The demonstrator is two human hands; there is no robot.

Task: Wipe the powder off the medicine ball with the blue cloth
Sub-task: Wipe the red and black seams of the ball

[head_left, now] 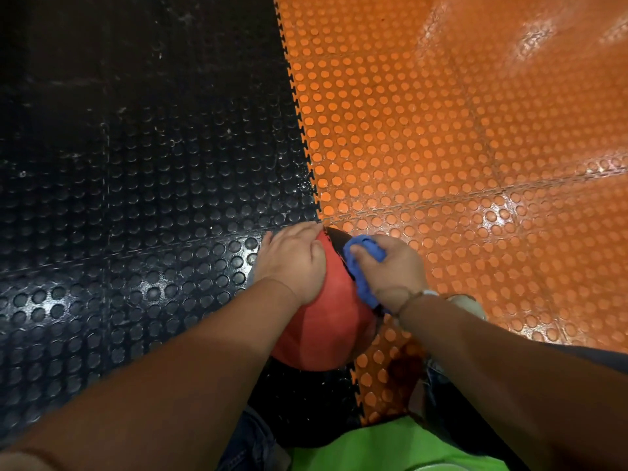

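Forearms (190, 351) near; L hand (292, 263) flat on ball (326, 324), R hand (390, 271) clutches cloth (362, 263), prob. pressing.

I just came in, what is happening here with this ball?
A person is cleaning a red and black medicine ball that sits on the studded floor, on the seam between black and orange tiles. The left hand lies flat on the ball's left side, steadying it. The right hand grips the bunched blue cloth against its upper right side. No powder is clearly visible.
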